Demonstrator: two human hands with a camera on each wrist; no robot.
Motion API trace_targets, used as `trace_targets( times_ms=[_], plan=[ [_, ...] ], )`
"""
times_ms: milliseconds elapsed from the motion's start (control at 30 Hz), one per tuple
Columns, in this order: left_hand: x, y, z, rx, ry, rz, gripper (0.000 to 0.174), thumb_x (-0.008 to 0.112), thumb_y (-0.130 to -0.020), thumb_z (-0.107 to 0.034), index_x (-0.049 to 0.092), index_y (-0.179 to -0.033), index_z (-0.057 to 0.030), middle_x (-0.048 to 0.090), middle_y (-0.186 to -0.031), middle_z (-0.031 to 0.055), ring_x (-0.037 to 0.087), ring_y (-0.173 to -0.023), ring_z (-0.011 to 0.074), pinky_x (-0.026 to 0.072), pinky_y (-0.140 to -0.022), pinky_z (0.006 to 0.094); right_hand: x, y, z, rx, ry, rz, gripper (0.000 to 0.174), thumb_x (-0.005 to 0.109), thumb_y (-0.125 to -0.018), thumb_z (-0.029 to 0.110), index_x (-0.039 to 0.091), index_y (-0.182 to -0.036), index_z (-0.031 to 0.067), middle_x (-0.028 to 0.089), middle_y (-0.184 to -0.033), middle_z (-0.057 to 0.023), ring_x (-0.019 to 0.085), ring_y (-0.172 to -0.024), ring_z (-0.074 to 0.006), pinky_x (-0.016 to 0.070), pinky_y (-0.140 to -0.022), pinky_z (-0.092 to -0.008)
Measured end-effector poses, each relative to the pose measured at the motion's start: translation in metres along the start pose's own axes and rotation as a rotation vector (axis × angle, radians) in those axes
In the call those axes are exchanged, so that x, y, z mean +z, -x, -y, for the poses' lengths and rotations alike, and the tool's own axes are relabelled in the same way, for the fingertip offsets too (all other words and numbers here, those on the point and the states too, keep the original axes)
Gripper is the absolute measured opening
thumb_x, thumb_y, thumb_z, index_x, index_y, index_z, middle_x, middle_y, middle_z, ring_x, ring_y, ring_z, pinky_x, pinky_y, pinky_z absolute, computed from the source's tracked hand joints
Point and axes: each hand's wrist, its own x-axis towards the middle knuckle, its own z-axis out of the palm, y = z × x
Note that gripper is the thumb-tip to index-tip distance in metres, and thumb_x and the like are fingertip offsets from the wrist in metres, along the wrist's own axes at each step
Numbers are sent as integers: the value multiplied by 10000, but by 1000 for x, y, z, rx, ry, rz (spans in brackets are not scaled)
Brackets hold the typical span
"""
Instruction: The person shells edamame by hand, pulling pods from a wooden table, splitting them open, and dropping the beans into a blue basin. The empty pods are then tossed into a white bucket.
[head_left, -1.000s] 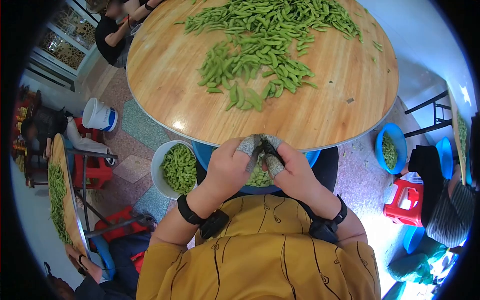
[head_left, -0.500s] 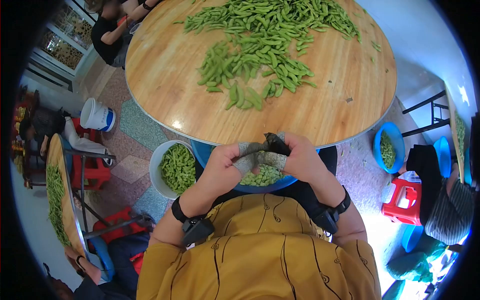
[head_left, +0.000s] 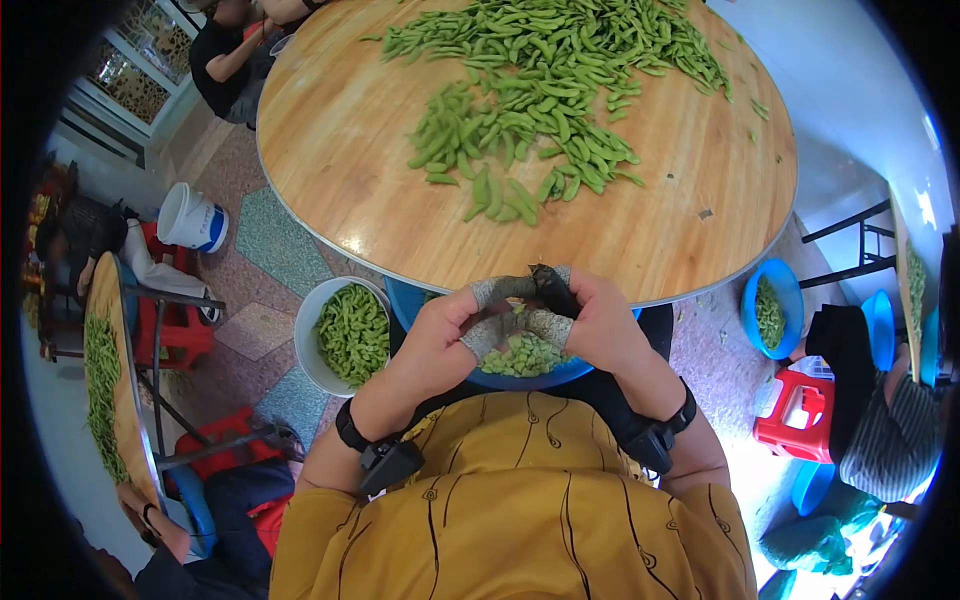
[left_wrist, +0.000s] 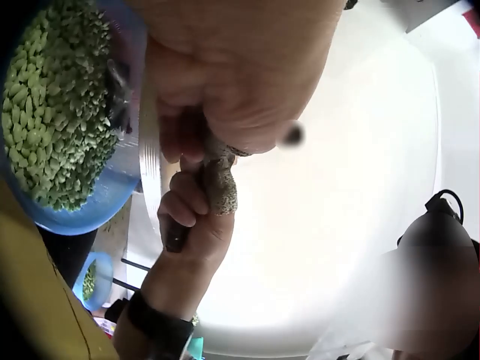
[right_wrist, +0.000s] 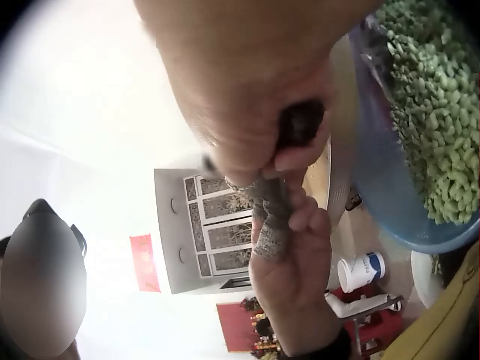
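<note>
In the head view, the left hand (head_left: 430,342) and right hand (head_left: 607,325) meet at their fingertips above a blue basin (head_left: 560,374) of shelled green beans (head_left: 524,357). Grey wraps cover thumbs and forefingers. A dark object (head_left: 552,290) sits in the right hand; its curled fingers grip it (right_wrist: 301,122) in the right wrist view. The left hand's fingers are bent, their tips against the right hand's; whether a pod is pinched between them cannot be made out. Green pods (head_left: 565,130) lie heaped on the round wooden table (head_left: 340,150) just beyond.
Left of the basin stands a white bucket (head_left: 308,345) of pods, with another white bucket (head_left: 190,218) farther off. At right are a blue basin (head_left: 772,308) and a red stool (head_left: 797,415). Other people sit at both sides, near side tables (head_left: 150,440) with pods.
The hands have gone from fingertips bunched upward to wrapped fingers stretched toward each other with a gap between upper and lower pairs. The dark object shows more. The head view has shifted slightly.
</note>
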Motion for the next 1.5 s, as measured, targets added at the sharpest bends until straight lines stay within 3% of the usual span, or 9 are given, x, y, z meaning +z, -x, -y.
trace_targets(
  times_ms=[333,500,667,833,1067,1233,1333,1400,1500],
  plan=[
    [-10,-7,12,-184,366,107,417,602,-862,-19,447,-1248,-34,584,-913,31,561,-759,110,469,-657,249,-10,0,12,-64,352,189,362,801,-731,206,639,-996,20,654,-861,1,544,-797,-40,466,-714,-223],
    [-9,-12,13,-125,250,60,408,599,-861,-19,454,-1243,-27,599,-936,42,572,-773,120,474,-649,252,6,-2,12,-269,753,40,197,671,-689,88,602,-860,18,623,-771,-159,608,-691,-337,500,-629,-384],
    [-12,1,6,-123,164,-182,359,602,-857,-15,504,-1203,-22,618,-937,49,584,-783,120,484,-652,251,13,3,7,-424,893,-140,206,696,-703,110,622,-877,28,602,-791,-166,606,-723,-335,491,-632,-386],
    [-75,61,39,-89,-111,-468,262,618,-808,9,605,-1070,-2,623,-954,69,613,-845,158,501,-721,265,8,0,1,-574,735,40,200,669,-743,122,617,-904,16,619,-830,-176,618,-778,-343,503,-662,-387],
    [-83,84,32,-61,-1172,-740,237,596,-755,29,626,-989,10,603,-1032,163,619,-904,279,506,-751,322,-9,-76,6,-288,960,-426,192,617,-796,158,600,-930,22,612,-827,-201,598,-786,-384,479,-684,-463],
    [-38,26,2,173,-686,-508,189,593,-853,-38,629,-1035,-2,630,-926,106,616,-801,192,495,-697,285,-15,-76,12,-229,846,-441,251,636,-785,176,593,-949,-9,594,-721,-214,591,-726,-417,474,-658,-475],
    [-15,-15,-8,198,-589,-437,203,578,-878,-55,620,-1070,-5,635,-921,82,612,-803,159,487,-700,265,-24,-68,7,-254,629,-408,217,632,-815,163,596,-934,-15,601,-669,-159,599,-622,-306,468,-553,-400],
    [-7,-29,-5,192,-513,-396,226,565,-884,-64,614,-1100,-20,639,-926,83,619,-806,174,479,-690,258,-21,-46,29,252,3,-145,162,611,-864,166,607,-936,21,597,-665,-70,533,-532,-137,410,-454,-282],
    [2,-43,1,-7,472,-72,271,545,-921,-63,545,-1188,-13,620,-1000,30,599,-885,115,492,-766,263,-17,-24,28,391,-566,-13,142,597,-893,171,600,-954,44,584,-720,-21,449,-509,-35,349,-420,-197]
  ],
)
